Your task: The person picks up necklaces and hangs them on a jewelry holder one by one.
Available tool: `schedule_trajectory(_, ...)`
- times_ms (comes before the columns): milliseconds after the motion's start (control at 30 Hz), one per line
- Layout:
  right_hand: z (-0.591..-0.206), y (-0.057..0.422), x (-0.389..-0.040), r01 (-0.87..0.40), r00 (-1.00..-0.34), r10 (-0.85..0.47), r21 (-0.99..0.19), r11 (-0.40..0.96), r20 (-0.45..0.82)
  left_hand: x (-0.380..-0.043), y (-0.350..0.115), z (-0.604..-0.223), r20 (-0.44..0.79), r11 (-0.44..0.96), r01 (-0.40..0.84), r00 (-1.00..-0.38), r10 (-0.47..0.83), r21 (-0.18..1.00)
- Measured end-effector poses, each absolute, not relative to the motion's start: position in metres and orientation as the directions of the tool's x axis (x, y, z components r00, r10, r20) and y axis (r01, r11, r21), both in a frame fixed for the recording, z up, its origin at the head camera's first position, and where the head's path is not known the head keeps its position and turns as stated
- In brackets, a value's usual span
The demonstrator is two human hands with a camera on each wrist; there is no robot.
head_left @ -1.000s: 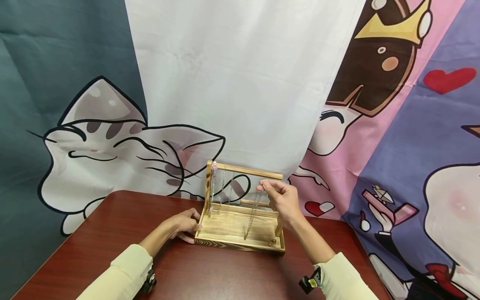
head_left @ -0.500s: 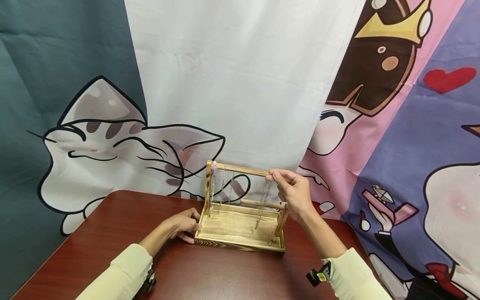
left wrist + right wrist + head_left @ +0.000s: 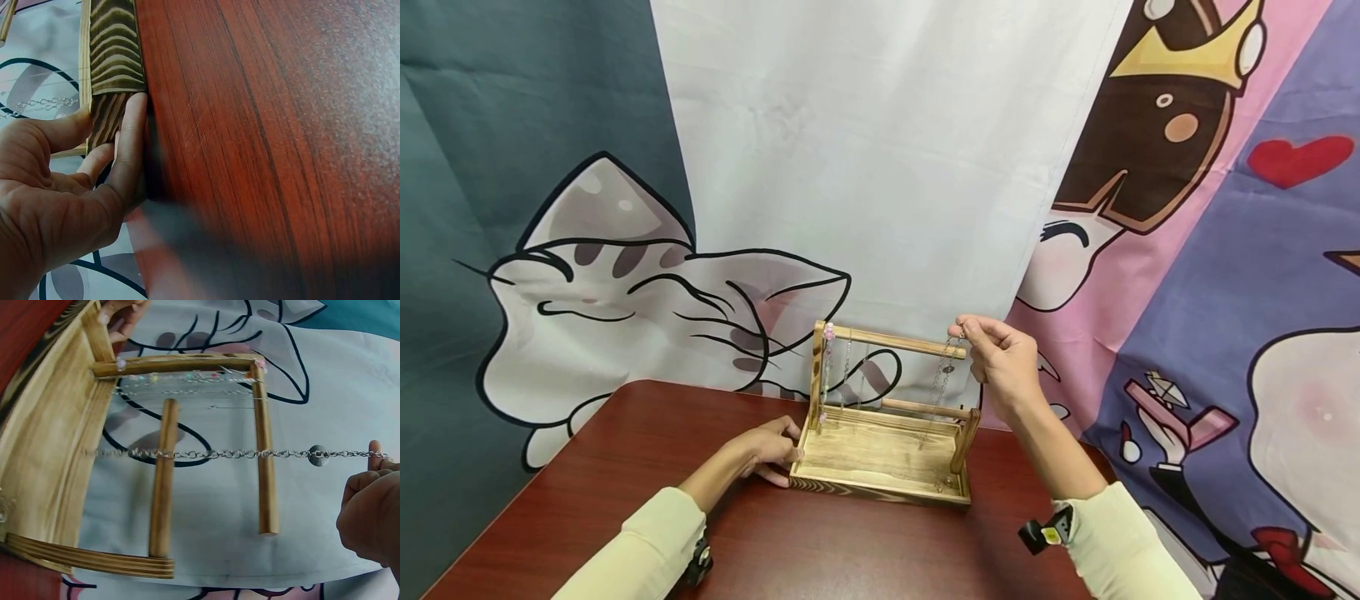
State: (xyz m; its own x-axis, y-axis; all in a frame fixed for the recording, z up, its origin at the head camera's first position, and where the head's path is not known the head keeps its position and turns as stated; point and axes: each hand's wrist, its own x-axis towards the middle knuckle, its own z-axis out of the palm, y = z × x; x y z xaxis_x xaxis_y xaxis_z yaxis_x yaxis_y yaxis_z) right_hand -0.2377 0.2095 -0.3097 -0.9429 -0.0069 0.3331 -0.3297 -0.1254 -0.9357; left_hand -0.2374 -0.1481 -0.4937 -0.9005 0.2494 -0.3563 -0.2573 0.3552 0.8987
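My right hand [image 3: 1006, 360] pinches the top of a silver chain necklace [image 3: 231, 454] between thumb and finger, above the free right end of the stand's upper bar [image 3: 898, 341]. The chain hangs down toward the tray, and a round grey pendant [image 3: 318, 455] shows on it below the fingers. My left hand [image 3: 767, 452] grips the left front corner of the wooden jewelry stand [image 3: 872, 493], with the thumb at the rim and fingers against the outer side in the left wrist view. Whether the chain touches either bar is unclear.
A pink beaded necklace [image 3: 828, 367] and thin chains [image 3: 847, 367] hang at the upper bar's left end. A shorter lower bar [image 3: 925, 408] extends from the right post. Small gold-coloured jewelry [image 3: 945, 483] lies in the tray's right front corner. A printed curtain [image 3: 865, 167] hangs behind the red-brown table [image 3: 820, 542].
My right hand has moved up and to the right with the chain necklace, from in front of the bars to above the upper bar's end. My left hand has stayed on the stand.
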Motion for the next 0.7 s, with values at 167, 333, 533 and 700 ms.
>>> schedule_trajectory(167, -0.296, 0.213, -0.24, -0.335, -0.942, 0.023, -0.932, -0.14, 0.335, -0.237, -0.148, -0.495, -0.352, 0.351, -0.256, -0.903, 0.247, 0.901)
schedule_trajectory(333, -0.285, 0.219, -0.244, -0.331, -0.944, 0.068, -0.929, -0.164, 0.324, -0.237, -0.148, -0.495, -0.35, 0.349, -0.254, -0.904, 0.245, 0.902)
schedule_trajectory(533, -0.274, 0.225, -0.25, -0.354, -0.935, 0.099, -0.911, -0.213, 0.34, -0.237, -0.148, -0.496, -0.347, 0.349, -0.251, -0.905, 0.246, 0.903)
schedule_trajectory(700, -0.268, 0.228, -0.253, -0.368, -0.929, 0.119, -0.903, -0.222, 0.349, -0.237, -0.148, -0.496, -0.346, 0.351, -0.249, -0.905, 0.248, 0.903)
